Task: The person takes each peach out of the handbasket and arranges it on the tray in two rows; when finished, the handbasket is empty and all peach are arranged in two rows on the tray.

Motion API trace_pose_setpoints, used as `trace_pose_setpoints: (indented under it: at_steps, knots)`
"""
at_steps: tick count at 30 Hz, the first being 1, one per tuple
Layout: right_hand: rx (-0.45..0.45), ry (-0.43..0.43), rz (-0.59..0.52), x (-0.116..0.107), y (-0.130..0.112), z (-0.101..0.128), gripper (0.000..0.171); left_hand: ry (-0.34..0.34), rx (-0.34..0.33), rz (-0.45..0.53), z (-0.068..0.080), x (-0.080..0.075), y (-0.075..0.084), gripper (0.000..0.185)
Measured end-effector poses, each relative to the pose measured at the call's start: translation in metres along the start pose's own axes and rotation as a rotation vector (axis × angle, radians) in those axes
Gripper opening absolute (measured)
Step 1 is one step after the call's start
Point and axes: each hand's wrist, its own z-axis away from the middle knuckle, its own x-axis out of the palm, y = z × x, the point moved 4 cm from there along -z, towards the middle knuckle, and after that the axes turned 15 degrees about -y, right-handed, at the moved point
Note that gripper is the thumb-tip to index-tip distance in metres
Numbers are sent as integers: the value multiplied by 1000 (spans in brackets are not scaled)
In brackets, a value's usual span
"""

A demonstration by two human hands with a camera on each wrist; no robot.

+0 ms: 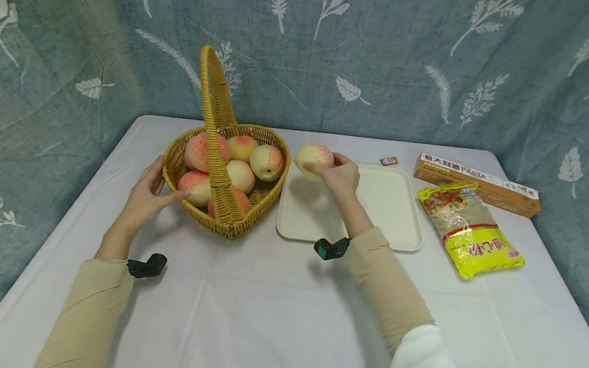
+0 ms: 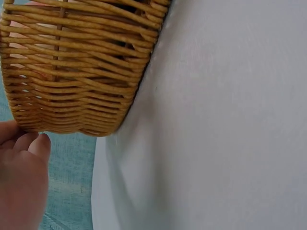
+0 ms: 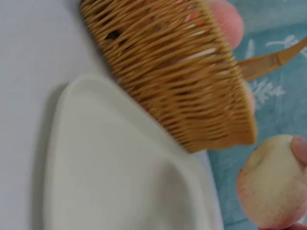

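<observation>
Pinching peach (image 1: 314, 158) above tray (image 1: 395, 214): right hand (image 1: 338, 175) | left hand (image 1: 147, 196) spread against basket (image 1: 252, 204), handle upright.

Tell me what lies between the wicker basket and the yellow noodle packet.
In the head view, the cream tray lies between the basket and the packet, with the right hand holding a peach over it.

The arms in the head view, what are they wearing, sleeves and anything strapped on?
Both forearms wear snug beige sleeves to the wrist; the left hand and right hand are bare, with no gloves. A white sleeve shows over the right upper arm. A small black camera sits at the left wrist, a black one with a teal face at the right.
</observation>
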Motion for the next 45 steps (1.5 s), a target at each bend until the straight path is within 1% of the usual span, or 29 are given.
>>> trace_pose_setpoints:
  at_steps: [3, 7, 12, 15, 18, 21, 24, 26, 30, 35, 38, 42, 45]
  knots:
    - [69, 28, 51, -1, 10, -4, 63, 0, -11, 42, 0, 1, 1, 91]
    - [117, 43, 74, -1, 19, -7, 64, 6, -14, 79, 1, 1, 1, 91]
    - [141, 45, 132, 1, 22, -10, 65, 31, -22, 88, 2, 0, 0, 92]
    - [144, 52, 172, 2, 22, -13, 66, 31, -20, 96, 2, 0, 0, 92]
    - [124, 58, 210, 4, 21, -17, 67, 27, -22, 105, 2, 1, 1, 92]
    - [71, 63, 238, 8, 19, -21, 68, 24, -19, 117, 2, 1, 1, 91]
    - [13, 70, 234, 12, 17, -23, 70, 11, -4, 134, 2, 2, 1, 90]
    - [-10, 74, 230, 14, 17, -24, 71, 3, 2, 143, 2, 3, 0, 90]
    - [-43, 73, 235, 19, 17, -24, 74, -11, -5, 161, 1, 5, 0, 90]
    - [-128, 25, 293, 24, 12, -26, 72, -13, -10, 159, 1, 5, 2, 91]
    - [-147, -25, 313, 27, 10, -27, 71, 2, -11, 153, 2, 3, 4, 91]
    - [-124, -97, 213, 28, 10, -28, 69, 16, -18, 153, 3, 2, 3, 92]
    - [-78, -134, 154, 27, 14, -31, 71, 18, -22, 155, 3, 2, 2, 92]
